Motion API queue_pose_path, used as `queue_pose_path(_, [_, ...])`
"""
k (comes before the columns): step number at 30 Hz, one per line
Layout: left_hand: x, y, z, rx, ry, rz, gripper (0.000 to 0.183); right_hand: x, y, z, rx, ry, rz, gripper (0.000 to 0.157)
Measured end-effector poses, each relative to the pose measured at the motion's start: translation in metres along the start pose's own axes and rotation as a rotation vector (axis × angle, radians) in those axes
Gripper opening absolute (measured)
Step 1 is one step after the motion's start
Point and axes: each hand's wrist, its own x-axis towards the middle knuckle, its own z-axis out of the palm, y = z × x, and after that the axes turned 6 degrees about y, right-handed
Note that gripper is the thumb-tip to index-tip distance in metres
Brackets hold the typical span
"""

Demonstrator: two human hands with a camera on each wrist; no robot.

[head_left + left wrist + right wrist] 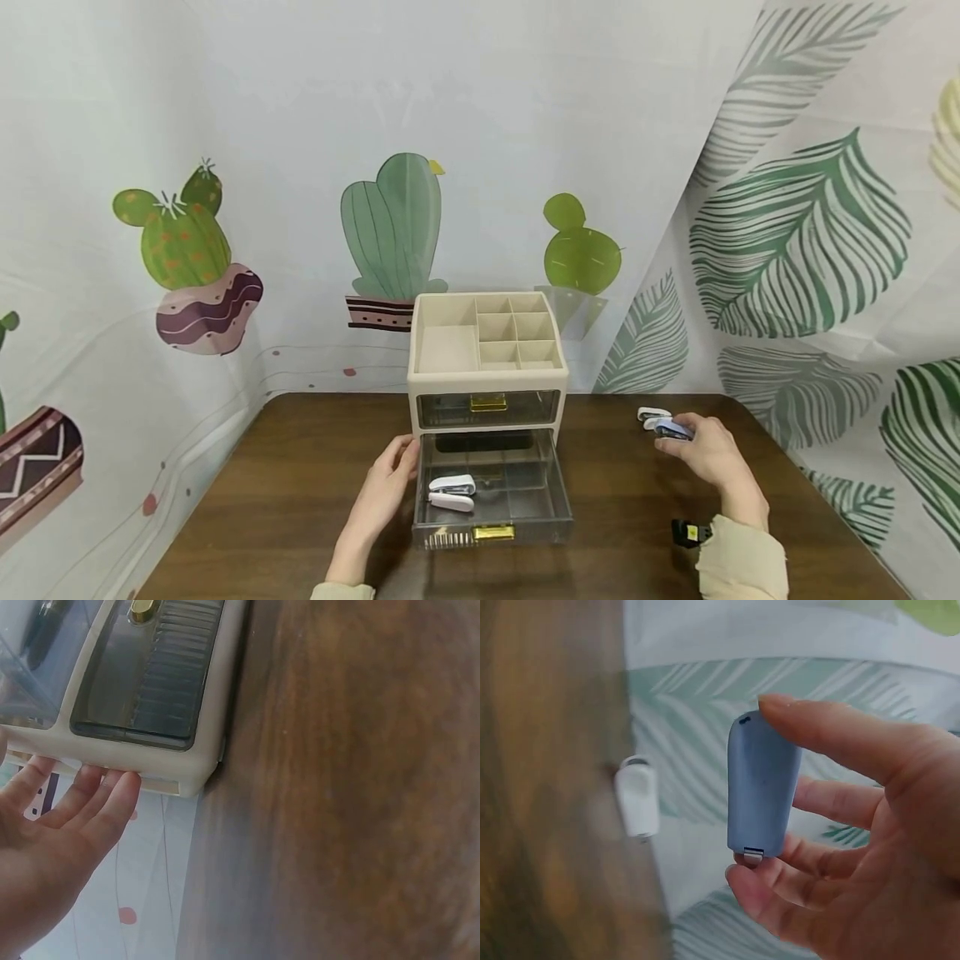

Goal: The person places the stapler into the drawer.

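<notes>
My right hand (pixel 708 450) holds a small blue stapler (pixel 763 784) between thumb and fingers, lifted off the table in the right wrist view. Just beyond it, a white stapler (pixel 654 414) lies on the table. My left hand (pixel 67 832) rests its fingertips against the side of a cream desktop organizer (pixel 487 382), fingers fairly straight. The organizer's lower clear drawer (pixel 528 504) is pulled out, its gold handle facing me. Inside, towards the left, lies a white stapler (pixel 452 485) on its side.
The organizer's upper drawer (pixel 442 410) is closed, and its top has one large and several small compartments. A black object with a yellow label (pixel 691 532) lies by my right sleeve. Patterned cloth (pixel 487 100) hangs behind the brown wooden table (pixel 300 492).
</notes>
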Motion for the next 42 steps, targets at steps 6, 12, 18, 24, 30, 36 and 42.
queue_pose_path(6, [0.000,0.000,0.001,-0.012,0.000,0.015,0.042,-0.008,-0.018,-0.016,-0.002,0.067,-0.057,0.059])
queue_pose_path(12, [0.000,0.000,0.000,-0.021,0.005,0.013,0.041,-0.018,-0.046,-0.026,-0.001,0.143,-0.149,0.057])
queue_pose_path(18, [0.000,0.000,-0.001,-0.023,0.010,0.012,0.042,-0.029,-0.081,-0.033,0.041,0.151,-0.199,0.059])
queue_pose_path(24, [-0.001,0.000,-0.001,-0.022,0.005,0.007,0.043,-0.038,-0.108,-0.033,0.057,0.194,-0.284,0.050])
queue_pose_path(30, [0.000,0.000,0.000,-0.024,0.005,0.010,0.042,-0.046,-0.130,-0.031,0.084,0.204,-0.355,0.048])
queue_pose_path(36, [0.000,0.000,0.001,-0.027,0.006,0.018,0.042,-0.054,-0.147,-0.029,0.070,0.211,-0.412,0.048])
queue_pose_path(42, [0.000,0.000,0.000,-0.015,0.009,0.018,0.042,-0.061,-0.164,-0.025,0.068,0.186,-0.438,0.048])
